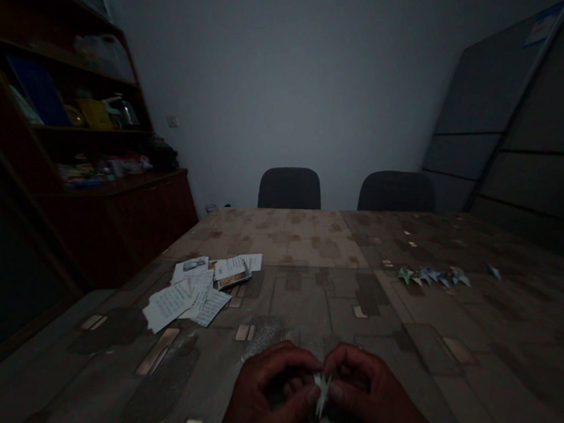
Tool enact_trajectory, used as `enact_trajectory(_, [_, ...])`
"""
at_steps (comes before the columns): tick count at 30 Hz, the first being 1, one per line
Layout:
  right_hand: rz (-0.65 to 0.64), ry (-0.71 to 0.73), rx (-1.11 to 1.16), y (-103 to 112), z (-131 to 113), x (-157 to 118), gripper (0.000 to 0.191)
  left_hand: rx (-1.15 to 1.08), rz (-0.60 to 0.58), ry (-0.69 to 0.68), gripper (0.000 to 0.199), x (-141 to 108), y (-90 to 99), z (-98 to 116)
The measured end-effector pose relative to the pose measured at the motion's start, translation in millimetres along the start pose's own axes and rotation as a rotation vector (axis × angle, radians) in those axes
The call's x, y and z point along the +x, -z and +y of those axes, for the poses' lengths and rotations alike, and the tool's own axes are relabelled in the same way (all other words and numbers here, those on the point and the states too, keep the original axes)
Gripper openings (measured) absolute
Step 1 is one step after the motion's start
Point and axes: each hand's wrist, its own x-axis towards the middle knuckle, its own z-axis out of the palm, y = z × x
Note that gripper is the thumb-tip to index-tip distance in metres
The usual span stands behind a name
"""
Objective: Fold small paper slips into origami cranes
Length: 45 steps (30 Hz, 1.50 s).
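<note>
Between my two hands, low in the head view, is a small pale folded paper piece [321, 392] with pointed ends. My left hand [273, 393] pinches it from the left between thumb and forefinger. From the other side my right hand [364, 388] pinches it the same way, fingertips nearly meeting at the top. Part of the paper is hidden by the fingers. To the right on the table lies a row of small folded paper pieces [433, 277], greenish to bluish. One more folded piece [493, 272] sits apart, farther right.
A patterned cloth covers the table [319, 300]. Loose printed paper sheets [176, 303] lie on the left, beside a small stack [232, 272]. Two dark chairs [288, 188] stand at the far edge. A wooden cabinet [114, 206] with filled shelves is at the left.
</note>
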Motion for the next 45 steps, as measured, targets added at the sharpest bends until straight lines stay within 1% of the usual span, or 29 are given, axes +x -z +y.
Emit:
enact_trajectory(2, [0.011,0.002,-0.006,0.6,1.5,0.3,0.039,0.02,-0.014,-0.01,0.014,0.1,0.2,0.7])
enact_trajectory(5, [0.017,-0.023,0.008,1.8,5.7,0.5,0.039,0.02,-0.02,0.023,0.016,-0.2,-0.2,1.4])
enact_trajectory(8, [0.003,-0.035,0.037,2.2,7.5,0.4,0.039,0.025,-0.011,0.057,0.011,-0.7,-1.1,2.0])
enact_trajectory(12, [0.006,-0.042,0.028,0.8,2.3,-0.1,0.041,0.014,-0.017,0.061,0.004,-0.7,-1.6,4.3])
enact_trajectory(14, [-0.005,-0.057,0.004,0.0,-2.0,-0.4,0.042,0.001,-0.026,0.086,0.005,-0.4,-1.8,6.0])
enact_trajectory(17, [-0.009,-0.041,-0.045,-0.1,-6.2,-0.7,0.043,-0.005,-0.04,0.138,0.007,0.2,-2.0,7.2])
enact_trajectory(19, [0.008,-0.028,-0.066,0.7,-6.1,-0.5,0.042,-0.009,-0.053,0.152,0.009,1.0,-1.4,5.6])
enact_trajectory(23, [0.002,-0.024,-0.058,2.8,-0.7,0.8,0.043,-0.032,-0.117,0.117,0.009,2.6,1.7,-2.2])
enact_trajectory(25, [0.004,-0.019,-0.037,3.6,2.3,1.4,0.044,-0.097,-0.135,0.134,0.011,2.7,2.2,-5.5])
enact_trajectory(27, [-0.006,-0.015,-0.014,4.2,4.9,1.6,0.044,-0.194,-0.118,0.182,0.017,2.3,1.3,-7.4])
enact_trajectory(30, [-0.048,-0.039,0.056,4.7,7.7,1.7,0.043,-0.315,-0.108,0.23,0.028,1.4,-1.3,-9.6])
enact_trajectory(34, [-0.041,-0.072,0.103,3.5,7.7,1.6,0.043,-0.411,-0.136,0.253,0.044,1.2,-3.3,-14.6])
enact_trajectory(39, [-0.034,-0.059,0.101,-1.6,-0.9,1.3,0.04,-0.471,-0.14,0.288,0.042,0.8,-4.1,-20.0])
enact_trajectory(42, [-0.006,-0.072,0.088,-3.2,-4.3,0.8,0.041,-0.495,-0.139,0.299,0.046,1.0,-5.2,-20.8])
enact_trajectory(45, [0.025,-0.087,0.057,-2.7,-2.9,0.8,0.043,-0.442,-0.12,0.32,0.043,1.6,-6.0,-19.6])
